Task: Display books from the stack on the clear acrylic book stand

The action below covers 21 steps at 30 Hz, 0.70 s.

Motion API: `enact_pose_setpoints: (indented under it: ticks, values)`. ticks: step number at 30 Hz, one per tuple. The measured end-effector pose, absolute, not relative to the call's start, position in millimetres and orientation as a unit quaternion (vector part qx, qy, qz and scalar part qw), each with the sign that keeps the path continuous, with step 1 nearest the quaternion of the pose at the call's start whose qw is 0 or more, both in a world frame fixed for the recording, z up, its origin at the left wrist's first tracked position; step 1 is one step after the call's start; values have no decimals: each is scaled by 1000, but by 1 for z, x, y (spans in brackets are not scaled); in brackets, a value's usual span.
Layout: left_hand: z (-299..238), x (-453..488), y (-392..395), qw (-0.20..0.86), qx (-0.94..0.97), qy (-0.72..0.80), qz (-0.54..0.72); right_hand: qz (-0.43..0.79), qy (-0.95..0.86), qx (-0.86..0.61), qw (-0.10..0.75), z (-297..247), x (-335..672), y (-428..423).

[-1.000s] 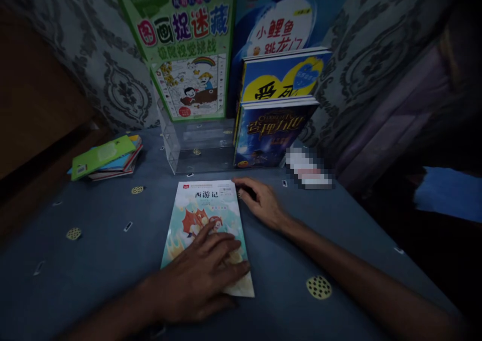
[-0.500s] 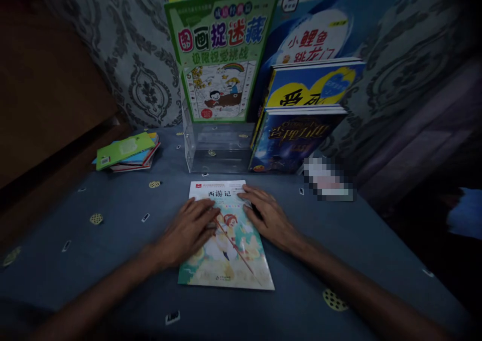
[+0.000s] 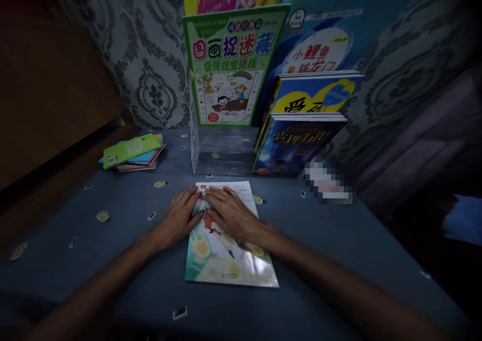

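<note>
A thin picture book [image 3: 226, 260] with a Chinese title and a cartoon figure on its cover lies flat on the blue patterned tablecloth in front of me. My left hand [image 3: 181, 214] rests at its upper left edge, fingers extended over the cover and holding nothing. Across the upper middle of the cover lies my right hand [image 3: 232, 211], palm down with fingers stretched out. Its fingertips are close to those of the left hand. The title is mostly hidden under my right hand.
Behind the book stands a clear acrylic rack [image 3: 224, 162] with a green book [image 3: 229, 92] upright in it. To its right are dark blue books [image 3: 293, 145]. A small stack of books [image 3: 131, 151] lies at the left. A blurred-out item [image 3: 327, 183] sits at the right.
My right hand has slid left across the cover, from the right edge to the upper middle. My left hand has shifted outward to the left edge. The camera view has tilted up slightly.
</note>
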<state>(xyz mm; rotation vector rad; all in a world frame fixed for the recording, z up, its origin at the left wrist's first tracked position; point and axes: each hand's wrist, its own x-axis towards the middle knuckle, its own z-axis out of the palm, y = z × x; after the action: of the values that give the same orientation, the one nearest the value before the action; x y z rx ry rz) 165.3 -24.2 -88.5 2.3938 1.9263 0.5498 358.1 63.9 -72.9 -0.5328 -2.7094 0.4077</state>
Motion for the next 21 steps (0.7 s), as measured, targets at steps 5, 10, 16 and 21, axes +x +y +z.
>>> enact_pose_setpoints:
  ticks: [5, 10, 16, 21]
  values:
    - [-92, 165, -24, 5, 762, 625, 173, 126, -927, -298, 189, -87, 371, 91]
    - [-95, 163, -24, 2, 762, 619, 188, 141, -903, -339, 222, -101, 403, 95]
    - [-94, 163, -25, 13, 757, 625, 187, 141, -897, -350, 231, -106, 417, 66]
    - [-90, 163, -25, 22, 754, 630, 182, 139, -899, -343, 235, -104, 432, 36]
